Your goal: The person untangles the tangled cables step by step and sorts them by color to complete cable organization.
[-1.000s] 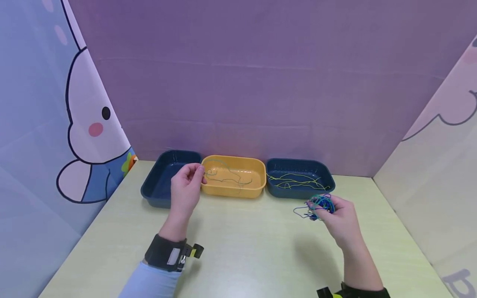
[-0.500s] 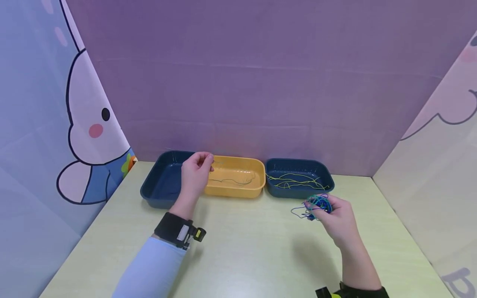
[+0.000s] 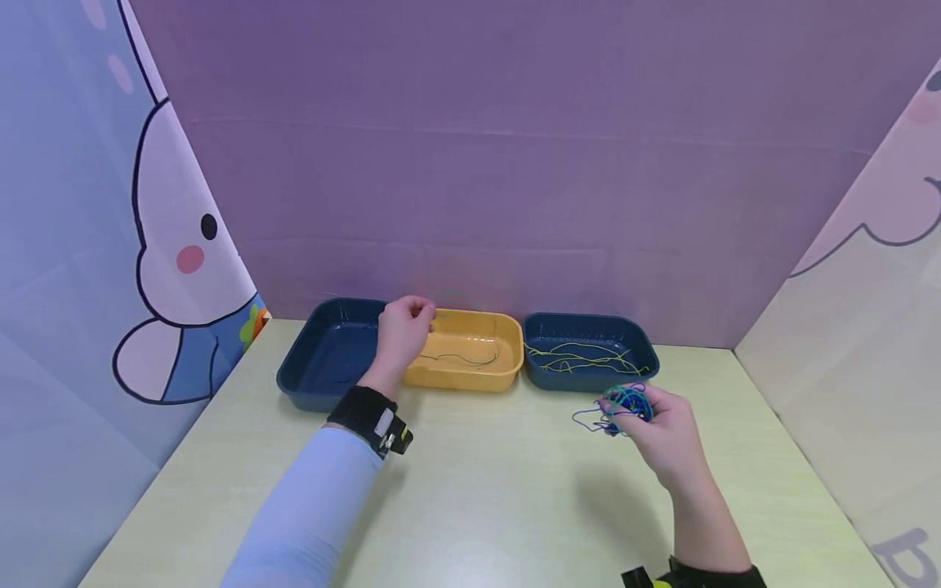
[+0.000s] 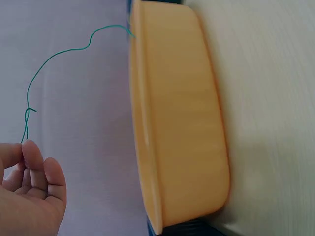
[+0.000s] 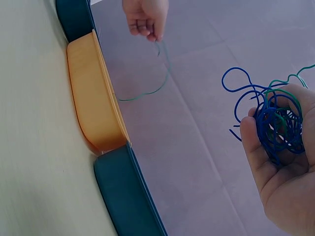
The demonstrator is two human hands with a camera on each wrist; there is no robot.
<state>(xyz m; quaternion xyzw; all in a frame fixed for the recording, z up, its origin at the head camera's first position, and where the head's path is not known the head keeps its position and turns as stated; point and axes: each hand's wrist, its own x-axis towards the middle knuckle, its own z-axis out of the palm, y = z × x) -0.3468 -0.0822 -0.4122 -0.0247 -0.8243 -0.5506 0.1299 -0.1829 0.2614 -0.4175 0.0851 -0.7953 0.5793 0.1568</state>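
Note:
My left hand is above the left end of the yellow tray, pinching a thin green wire between thumb and fingertips. From there the wire curves down, and its lower end reaches the tray's rim in the left wrist view. Inside the tray a thin wire shows in the head view. At the right, above the table, my right hand holds a tangled bundle of blue and green wires. Loose loops and ends stick out past the fingers.
A dark blue tray stands left of the yellow one, partly behind my left hand. Another dark blue tray to the right holds several yellow wires. All line up along the table's back, before a purple cloth wall.
My left hand has moved right and farther back over the yellow tray, still pinching the green wire. The right hand with its bundle has barely moved.

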